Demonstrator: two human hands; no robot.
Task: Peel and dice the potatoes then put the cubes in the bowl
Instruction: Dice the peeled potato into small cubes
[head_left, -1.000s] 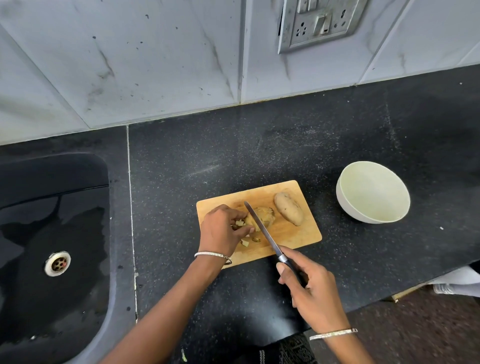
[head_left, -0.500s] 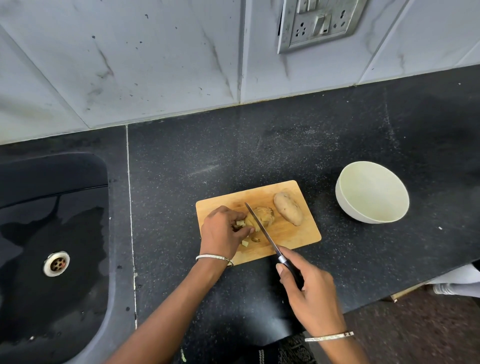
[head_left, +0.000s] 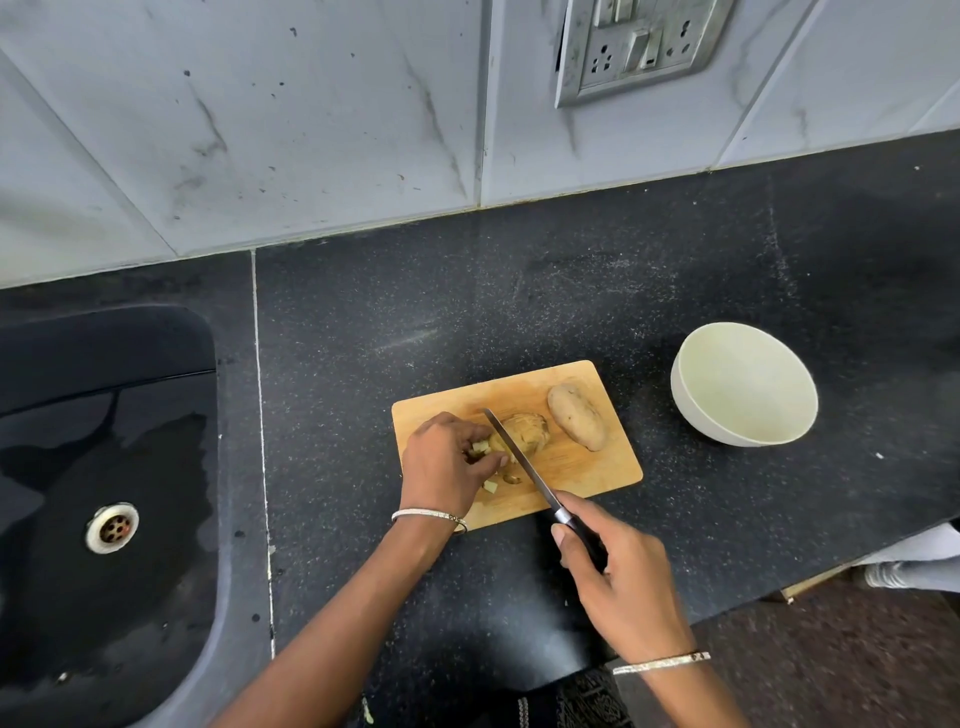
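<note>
Showing pale flesh, the part-cut potato lies under the knife.

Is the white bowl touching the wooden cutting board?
Apart. The head view shows a strip of black counter between the bowl and the cutting board.

Home kitchen: sink, tiled backsplash.

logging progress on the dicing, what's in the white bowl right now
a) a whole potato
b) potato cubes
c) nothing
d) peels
c: the bowl shows only its bare inside; the few cubes lie on the cutting board by the left hand, which holds the partly cut potato under the knife gripped by the right hand.
</note>
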